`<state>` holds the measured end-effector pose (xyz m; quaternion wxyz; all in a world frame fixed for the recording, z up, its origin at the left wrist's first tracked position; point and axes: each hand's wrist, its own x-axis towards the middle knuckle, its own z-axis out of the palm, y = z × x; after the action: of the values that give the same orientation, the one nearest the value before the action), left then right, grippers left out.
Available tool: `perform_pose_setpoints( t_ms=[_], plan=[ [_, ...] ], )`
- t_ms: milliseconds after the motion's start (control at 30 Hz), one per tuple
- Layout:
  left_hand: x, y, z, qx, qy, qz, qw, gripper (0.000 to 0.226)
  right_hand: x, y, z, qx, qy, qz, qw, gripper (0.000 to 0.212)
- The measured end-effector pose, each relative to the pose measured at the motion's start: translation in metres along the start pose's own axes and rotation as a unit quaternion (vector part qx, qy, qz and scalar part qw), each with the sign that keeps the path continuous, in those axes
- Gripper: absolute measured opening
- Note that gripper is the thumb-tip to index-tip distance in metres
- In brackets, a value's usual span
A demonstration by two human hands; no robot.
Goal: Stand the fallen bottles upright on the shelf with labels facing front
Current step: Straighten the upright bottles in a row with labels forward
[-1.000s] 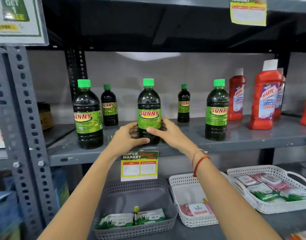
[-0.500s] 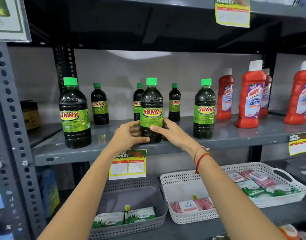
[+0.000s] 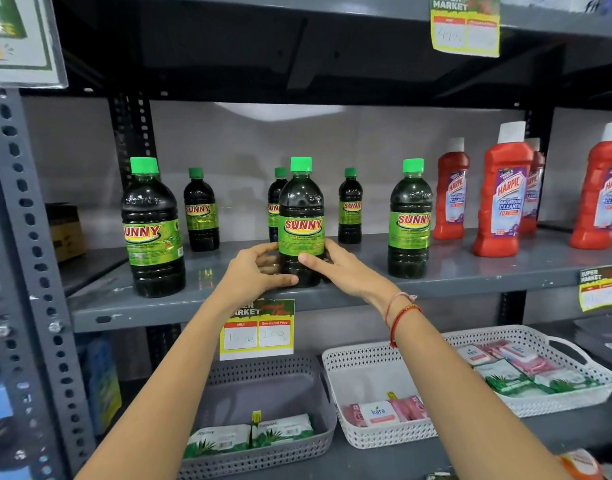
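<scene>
A dark Sunny bottle [image 3: 301, 216] with a green cap stands upright at the middle front of the grey shelf [image 3: 228, 306], label facing me. My left hand [image 3: 254, 271] wraps its lower left side, and my right hand [image 3: 342, 270] holds its lower right side. Two more big Sunny bottles stand upright at the left [image 3: 152, 230] and right [image 3: 409, 220]. Three small Sunny bottles [image 3: 200, 211] [image 3: 274, 202] [image 3: 350, 207] stand at the back; the middle one is partly hidden behind the held bottle.
Red Harpic cleaner bottles [image 3: 502, 199] stand on the shelf's right part. A price tag [image 3: 257, 336] hangs from the shelf edge below my hands. On the lower shelf are a grey basket [image 3: 263, 386] and white baskets [image 3: 373, 372] with packets. A perforated post [image 3: 30, 254] rises at left.
The view has shifted right and drawn a little closer; a small bottle now shows behind the held one. Both hands stay on the middle bottle's base.
</scene>
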<state>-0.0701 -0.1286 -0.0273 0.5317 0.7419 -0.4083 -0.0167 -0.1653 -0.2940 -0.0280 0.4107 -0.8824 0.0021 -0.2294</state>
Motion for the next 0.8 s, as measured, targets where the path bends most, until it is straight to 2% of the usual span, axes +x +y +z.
perform_pose_setpoints(
  t_ms=[167, 200, 267, 367, 433, 467, 533, 633, 700, 800],
  plan=[
    [-0.004, 0.002, 0.001, 0.003, 0.01, 0.01, 1.0, 0.078, -0.003, 0.001, 0.003, 0.01, 0.025, 0.0, 1.0, 0.067],
    [-0.007, 0.002, 0.001, 0.009, 0.018, 0.019, 1.0, 0.075, -0.005, 0.0, 0.005, 0.021, 0.06, -0.011, 0.998, 0.066],
    [-0.015, 0.003, -0.001, 0.025, 0.052, 0.044, 0.997, 0.067, -0.011, -0.003, 0.01, 0.038, 0.18, -0.042, 0.982, 0.06],
    [-0.033, 0.001, -0.017, 0.033, 0.156, 0.103, 0.982, 0.047, -0.02, -0.014, 0.025, 0.039, 0.378, -0.113, 0.918, 0.039],
    [-0.046, -0.001, -0.035, 0.03, 0.243, 0.139, 0.959, 0.029, -0.024, -0.029, 0.039, 0.027, 0.433, -0.18, 0.883, 0.022],
    [-0.053, -0.005, -0.048, 0.033, 0.289, 0.151, 0.945, 0.021, -0.023, -0.039, 0.049, 0.024, 0.431, -0.206, 0.878, 0.018],
    [-0.064, -0.012, -0.069, 0.041, 0.369, 0.16, 0.915, 0.012, -0.016, -0.057, 0.069, 0.018, 0.389, -0.229, 0.892, 0.014],
    [-0.074, -0.028, -0.099, 0.071, 0.42, 0.124, 0.896, 0.021, 0.002, -0.074, 0.103, 0.031, 0.285, -0.2, 0.937, 0.021],
    [-0.076, -0.039, -0.114, 0.113, 0.382, 0.085, 0.913, 0.044, 0.016, -0.081, 0.125, 0.027, 0.207, -0.164, 0.964, 0.035],
    [-0.078, -0.049, -0.13, 0.139, 0.24, 0.01, 0.961, 0.078, 0.037, -0.089, 0.149, 0.018, 0.087, -0.094, 0.992, 0.065]
  ],
)
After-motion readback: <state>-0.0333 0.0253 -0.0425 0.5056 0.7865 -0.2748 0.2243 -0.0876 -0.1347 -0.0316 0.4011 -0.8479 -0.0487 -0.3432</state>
